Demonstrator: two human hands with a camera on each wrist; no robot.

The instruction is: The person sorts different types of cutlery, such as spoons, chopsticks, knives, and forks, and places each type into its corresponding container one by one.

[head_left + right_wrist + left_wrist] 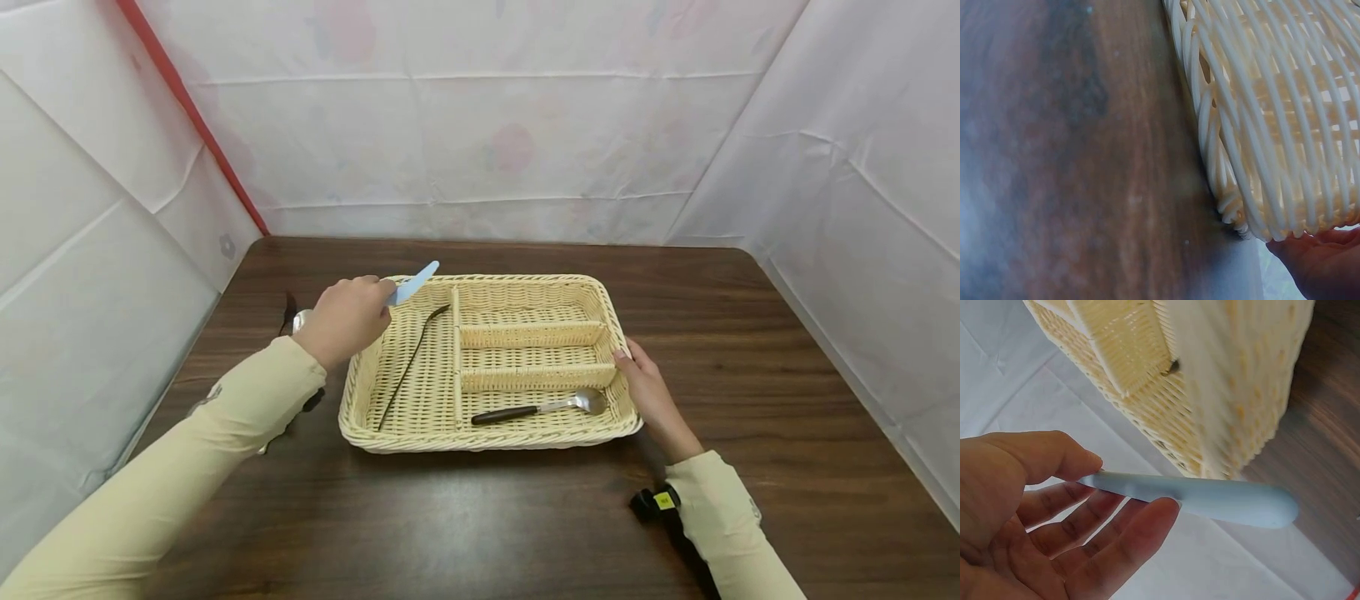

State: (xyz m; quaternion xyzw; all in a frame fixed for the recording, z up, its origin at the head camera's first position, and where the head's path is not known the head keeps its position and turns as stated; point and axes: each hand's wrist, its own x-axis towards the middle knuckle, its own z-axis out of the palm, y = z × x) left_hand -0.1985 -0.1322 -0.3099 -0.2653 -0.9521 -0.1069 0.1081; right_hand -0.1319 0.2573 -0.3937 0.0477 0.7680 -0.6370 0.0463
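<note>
In my left hand (pixel 345 317) I pinch a slim light-blue utensil (pixel 1210 494) with a rounded end, between thumb and fingers. It is above the back left corner of a cream wicker basket (pixel 487 446); the hand covers its other end. My right hand (pixel 648 392) grips the basket's right rim, thumb on top, and shows at the lower right in the right wrist view. A thin dark utensil (pixel 411 367) lies in the basket's long left compartment. In the front right compartment lies a spoon (pixel 517 413) with a dark handle.
Left of the basket, more utensils lie partly hidden behind my left arm, one with a dark tip (pixel 289 310). Two dividers split the basket's right side. The dark wooden table (pixel 450 517) meets white sheeting (pixel 487 150) at the back and sides.
</note>
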